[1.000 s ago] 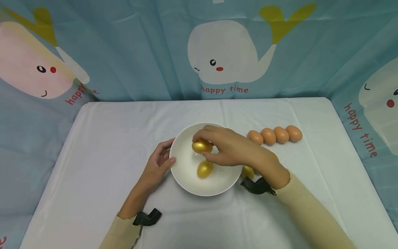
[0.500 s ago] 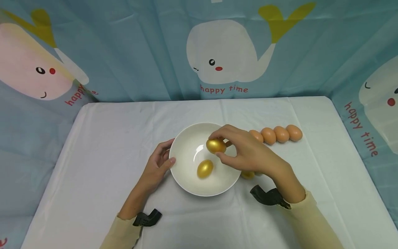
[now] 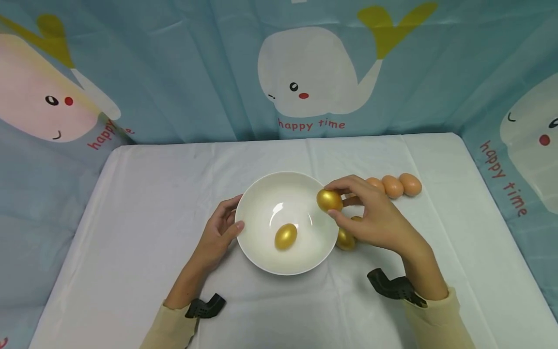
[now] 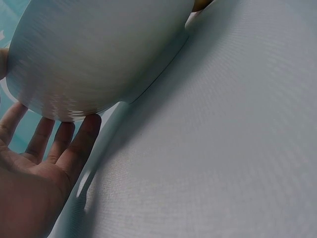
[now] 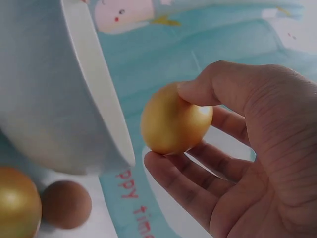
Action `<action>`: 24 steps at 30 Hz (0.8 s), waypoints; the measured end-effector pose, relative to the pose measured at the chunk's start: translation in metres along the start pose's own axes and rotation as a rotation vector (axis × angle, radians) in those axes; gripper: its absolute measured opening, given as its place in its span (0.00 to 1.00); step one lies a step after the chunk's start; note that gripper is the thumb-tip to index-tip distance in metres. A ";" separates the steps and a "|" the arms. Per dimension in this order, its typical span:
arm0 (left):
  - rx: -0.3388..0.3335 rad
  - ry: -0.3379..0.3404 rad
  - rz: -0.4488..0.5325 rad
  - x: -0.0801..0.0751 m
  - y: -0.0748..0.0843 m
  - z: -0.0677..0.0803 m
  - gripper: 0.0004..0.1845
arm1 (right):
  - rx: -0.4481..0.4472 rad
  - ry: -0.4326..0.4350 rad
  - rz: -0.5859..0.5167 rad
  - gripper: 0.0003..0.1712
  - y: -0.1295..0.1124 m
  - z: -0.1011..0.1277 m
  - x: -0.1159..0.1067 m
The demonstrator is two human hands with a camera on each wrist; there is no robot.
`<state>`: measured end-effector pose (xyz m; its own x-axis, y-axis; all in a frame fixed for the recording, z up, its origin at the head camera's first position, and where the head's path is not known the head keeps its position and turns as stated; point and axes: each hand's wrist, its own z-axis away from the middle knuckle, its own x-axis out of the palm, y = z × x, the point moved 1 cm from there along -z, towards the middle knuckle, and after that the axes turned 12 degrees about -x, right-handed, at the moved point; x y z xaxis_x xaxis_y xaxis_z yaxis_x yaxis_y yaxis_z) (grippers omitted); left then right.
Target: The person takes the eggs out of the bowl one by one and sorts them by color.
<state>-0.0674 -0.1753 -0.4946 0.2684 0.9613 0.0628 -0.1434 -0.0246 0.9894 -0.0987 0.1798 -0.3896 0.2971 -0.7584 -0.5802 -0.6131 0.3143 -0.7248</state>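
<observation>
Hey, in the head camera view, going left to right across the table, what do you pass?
Left hand → white bowl → gold egg in the bowl → gold egg held by the right hand → brown eggs.

A row of brown eggs point(image 3: 394, 186) lies on a white tablecloth point(image 3: 144, 203) at the table's far right. Behind it hangs a blue curtain point(image 3: 196, 72) printed with white whales point(image 3: 305, 72) and the words "happy time".
</observation>
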 end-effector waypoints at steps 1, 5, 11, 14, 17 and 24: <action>0.000 0.000 0.000 0.000 0.000 0.000 0.33 | 0.009 0.016 0.010 0.23 0.001 0.003 -0.002; 0.000 0.005 -0.001 0.000 0.001 0.000 0.33 | 0.042 0.068 0.029 0.26 0.004 0.015 -0.009; -0.012 0.006 -0.005 0.000 0.000 0.000 0.33 | 0.053 0.122 0.064 0.28 0.010 0.035 -0.020; -0.011 0.004 -0.008 0.000 0.000 0.000 0.33 | 0.052 0.151 0.094 0.29 0.012 0.046 -0.026; -0.007 0.012 -0.008 -0.001 -0.001 0.000 0.33 | 0.057 0.164 0.125 0.29 0.016 0.053 -0.031; -0.008 0.011 -0.013 0.000 -0.004 0.000 0.33 | 0.101 0.180 0.170 0.31 0.025 0.067 -0.044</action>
<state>-0.0666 -0.1756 -0.4988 0.2599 0.9644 0.0483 -0.1471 -0.0099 0.9891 -0.0776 0.2593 -0.4069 0.0558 -0.7761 -0.6282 -0.5643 0.4945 -0.6611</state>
